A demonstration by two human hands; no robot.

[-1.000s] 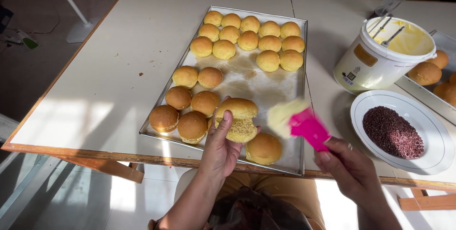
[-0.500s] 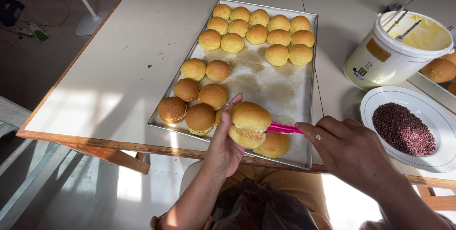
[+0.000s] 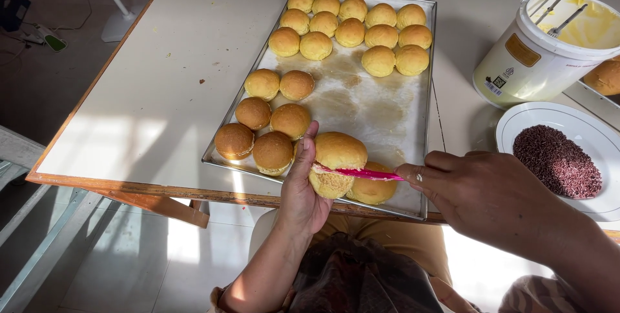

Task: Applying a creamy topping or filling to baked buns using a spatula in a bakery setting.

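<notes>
My left hand (image 3: 302, 184) grips a split golden bun (image 3: 336, 164) just above the near edge of a metal baking tray (image 3: 387, 119). My right hand (image 3: 484, 193) holds a pink spatula (image 3: 368, 173) whose blade is pushed into the bun's cut. Another bun (image 3: 374, 190) lies on the tray right behind the held one. Several more buns fill the tray's left side (image 3: 271, 122) and far end (image 3: 352, 25).
A white tub of yellow spread (image 3: 549, 48) with utensils in it stands at the right. A white plate of chocolate sprinkles (image 3: 558, 161) sits near my right hand. More buns lie on a second tray at the far right edge (image 3: 607, 77). The table edge (image 3: 129, 187) runs close below the tray.
The pink spatula, earlier held free with spread on it, has gone into the split bun. My left hand lifted and tilted the bun.
</notes>
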